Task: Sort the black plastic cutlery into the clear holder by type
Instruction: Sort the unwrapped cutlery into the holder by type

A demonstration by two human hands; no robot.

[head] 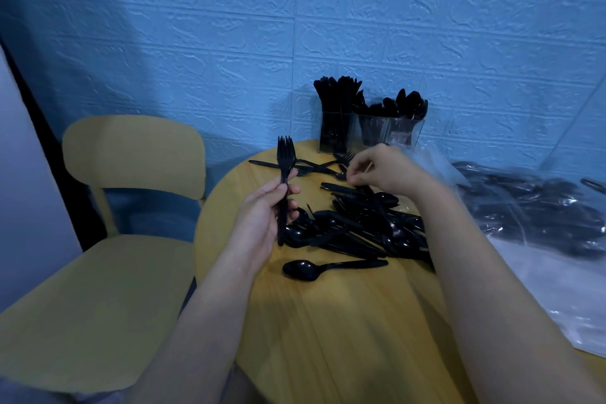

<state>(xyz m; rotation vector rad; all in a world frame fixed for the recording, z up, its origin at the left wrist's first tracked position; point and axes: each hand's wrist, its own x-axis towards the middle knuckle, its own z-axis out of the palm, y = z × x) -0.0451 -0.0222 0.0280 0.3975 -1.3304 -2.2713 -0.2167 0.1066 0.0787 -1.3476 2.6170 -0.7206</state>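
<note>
Centre of the frame: round yellow wooden table (328, 321), set against a blue textured wall (295, 26).

Left of centre: left hand (262, 216), fingers and thumb curled round the handle of a black plastic fork (284, 174). Fork held upright, tines at the top, clear of the table surface.

Right of centre, slightly higher: right hand (380, 170), fingertips drawn together in a pinch low over the far edge of the loose cutlery. It appears to nip one black piece; which kind cannot be told, as the hand covers it.

Between and below the two hands: pile of black cutlery (354, 226), spoons, forks and knives lying crossed over one another on the table top.

Just below the pile, apart from it: single spoon (314, 268), lying flat, bowl to the left, handle to the right.

Above the pile, towards the wall: a few scattered pieces (314, 167), forks among them, lying flat on the table.

Upper centre-right, at the table's far edge by the wall: clear holder (370, 131), several upright compartments. Left compartment packed with tall black pieces, type not readable. Right compartment holds spoons, bowls up. Middle compartment partly filled, contents unclear.

Right edge of the frame: clear plastic bag (531, 213) with more black cutlery inside, lying on the table's right side.

Left of the frame: yellow chair (131, 157), beside the table.
</note>
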